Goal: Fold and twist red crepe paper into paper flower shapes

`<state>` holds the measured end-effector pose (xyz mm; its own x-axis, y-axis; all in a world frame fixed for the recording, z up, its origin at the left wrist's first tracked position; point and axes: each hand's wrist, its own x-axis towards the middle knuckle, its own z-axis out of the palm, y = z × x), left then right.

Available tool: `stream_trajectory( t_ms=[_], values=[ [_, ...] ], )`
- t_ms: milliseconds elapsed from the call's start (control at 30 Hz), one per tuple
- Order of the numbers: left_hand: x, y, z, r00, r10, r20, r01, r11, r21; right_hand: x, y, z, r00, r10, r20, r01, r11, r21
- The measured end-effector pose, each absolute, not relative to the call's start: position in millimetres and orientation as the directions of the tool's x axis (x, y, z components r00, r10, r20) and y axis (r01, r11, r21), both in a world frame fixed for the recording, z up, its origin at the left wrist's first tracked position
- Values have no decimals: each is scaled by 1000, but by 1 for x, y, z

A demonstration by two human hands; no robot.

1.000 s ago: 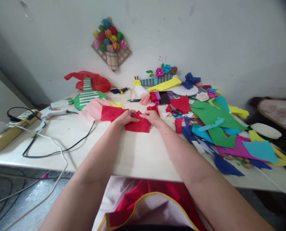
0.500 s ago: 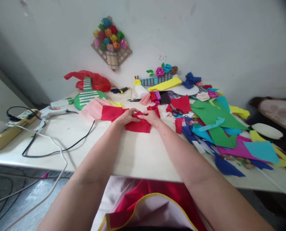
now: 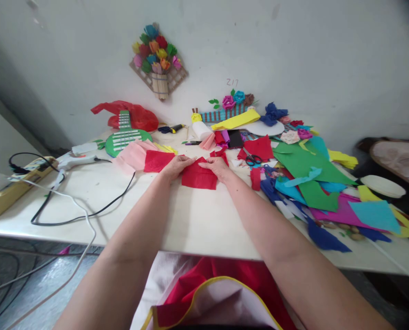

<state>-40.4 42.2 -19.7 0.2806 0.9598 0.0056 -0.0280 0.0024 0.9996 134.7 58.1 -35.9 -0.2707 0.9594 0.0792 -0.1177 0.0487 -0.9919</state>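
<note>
A small red crepe paper piece (image 3: 199, 177) lies on the white table (image 3: 190, 220) in front of me. My left hand (image 3: 177, 166) pinches its upper left edge with closed fingers. My right hand (image 3: 218, 167) pinches its upper right edge the same way. A second red sheet (image 3: 155, 161) lies flat just left of my left hand, next to a pink paper stack (image 3: 133, 155). Black-handled scissors (image 3: 252, 159) rest a little to the right of my right hand.
Green, blue, magenta and yellow paper scraps (image 3: 314, 183) cover the right side. A glue gun (image 3: 74, 161) with a black cord (image 3: 87, 213) and a power strip (image 3: 15, 185) lie at left. A green paper guitar (image 3: 126, 136), red bag (image 3: 135, 115) and paper flowers (image 3: 234, 101) line the wall.
My hands have spread the red piece flatter and pulled it clear of the second red sheet, which now lies apart at the left.
</note>
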Motion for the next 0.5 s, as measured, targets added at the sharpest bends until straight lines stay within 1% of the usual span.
stream_trajectory(
  t_ms=[200,500],
  values=[
    [-39,42,-20,229,972,43,57,-57,997,135,60,-38,-300,952,62,-117,27,-993],
    [-36,43,-20,174,983,54,39,-62,997,133,52,-30,-299,951,76,-51,64,-997]
  ],
)
